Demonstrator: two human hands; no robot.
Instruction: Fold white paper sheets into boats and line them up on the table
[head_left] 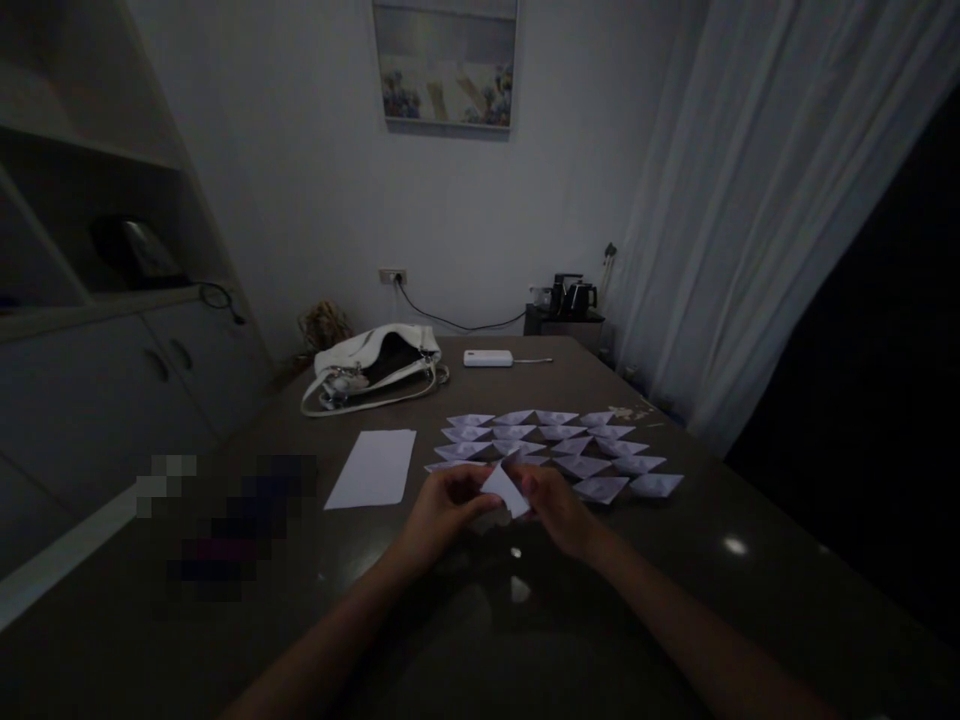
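My left hand and my right hand are both closed on a small piece of folded white paper, one at each side of it. The paper has a pointed top and is held a little above the table, near its middle. Just beyond my hands, several folded paper boats lie in rows, and my fingers hide part of the nearest row. Left of my left hand lies a stack of flat white paper sheets.
A white handbag lies open at the table's far left, with a white power bank and short cable to its right. The dark glossy table extends to a wall. A sheer curtain hangs at the right. A blurred patch covers the left side.
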